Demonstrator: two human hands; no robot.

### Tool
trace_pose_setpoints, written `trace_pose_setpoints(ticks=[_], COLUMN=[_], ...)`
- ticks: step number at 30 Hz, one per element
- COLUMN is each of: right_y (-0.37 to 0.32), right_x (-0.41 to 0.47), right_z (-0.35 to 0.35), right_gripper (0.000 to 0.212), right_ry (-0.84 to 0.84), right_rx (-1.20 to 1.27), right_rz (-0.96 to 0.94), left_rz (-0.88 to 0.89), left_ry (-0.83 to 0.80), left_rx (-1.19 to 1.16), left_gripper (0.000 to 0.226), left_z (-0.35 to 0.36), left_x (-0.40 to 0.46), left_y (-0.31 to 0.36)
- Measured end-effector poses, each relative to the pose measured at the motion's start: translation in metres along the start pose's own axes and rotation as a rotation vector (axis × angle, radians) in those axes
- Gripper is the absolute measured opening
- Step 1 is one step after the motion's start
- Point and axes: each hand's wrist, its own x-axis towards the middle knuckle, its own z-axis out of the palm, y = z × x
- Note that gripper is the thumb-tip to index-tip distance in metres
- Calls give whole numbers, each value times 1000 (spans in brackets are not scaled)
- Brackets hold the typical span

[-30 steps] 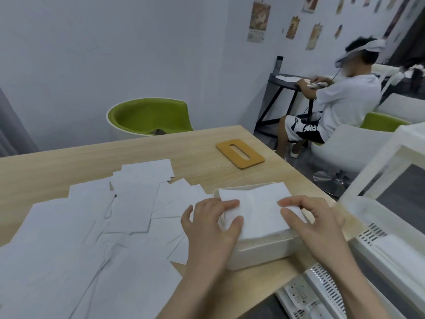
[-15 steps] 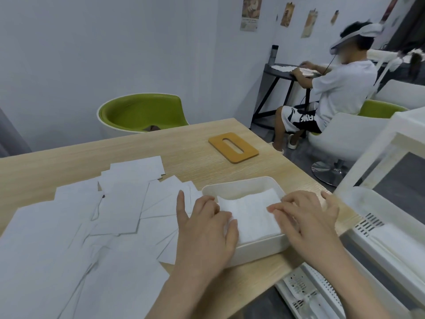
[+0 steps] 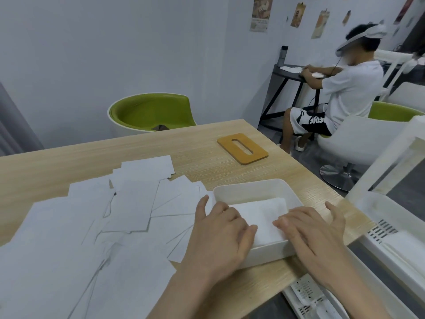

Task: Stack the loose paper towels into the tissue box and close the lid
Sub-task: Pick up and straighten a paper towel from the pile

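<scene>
A white tissue box point(image 3: 250, 188) stands open near the table's right front corner, with a white paper towel point(image 3: 264, 215) lying flat inside. My left hand point(image 3: 220, 236) presses down on the towel's left side with straight fingers. From the right, my right hand point(image 3: 310, 231) presses the towel's other side, its thumb out over the box rim. Several loose paper towels point(image 3: 128, 203) lie scattered over the table to the left of the box. The orange wooden lid point(image 3: 242, 148) with a slot lies flat on the table behind the box.
The wooden table point(image 3: 69, 162) ends just right of the box. A white plastic rack point(image 3: 391, 226) stands beyond that edge. A green chair point(image 3: 151, 111) is behind the table. A person point(image 3: 345, 88) sits at a dark desk at the back right.
The towel was held above the box rim; both hands have pushed it down inside and now press it flat. The view has shifted a little.
</scene>
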Motion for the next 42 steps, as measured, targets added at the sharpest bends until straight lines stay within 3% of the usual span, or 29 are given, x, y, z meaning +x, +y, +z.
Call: trace_pose_setpoints(ticks=[4, 9, 11, 14, 16, 20, 22, 26, 30, 42], right_y=[-11, -62, -85, -117, -138, -169, -172, -178, -187, -227], right_x=[-1, -9, -11, -14, -16, -2, 13, 45, 54, 17], right_z=[-7, -8, -7, 4, 19, 62, 88, 122, 133, 124], right_gripper=[49, 31, 29, 26, 23, 28, 38, 43, 42, 44], right_ry=[54, 236, 271, 245, 159, -140, -199, -215, -206, -227], right_rx=[89, 197, 234, 354, 428, 385, 310, 129, -50, -25], right_rz=[21, -104, -184, -299, -355, -237, -149, -23, -11, -104], left_rz=[16, -89, -111, -178, -180, -160, -143, -145, -156, -155], left_ry=[55, 367, 300, -100, -189, -112, -97, -75, -36, 26], left_rx=[-170, -202, -124, 31, 46, 23, 21, 24, 0, -98], left_gripper=[69, 41, 44, 63, 67, 59, 62, 51, 43, 37], left_z=[-6, 5, 6, 6, 15, 12, 8, 1, -5, -30], left_x=[-9, -53, -73, -92, -102, -111, -114, -125, -138, -186], left_y=[-1, -29, -45, -68, -82, -96, -102, -115, -128, -169])
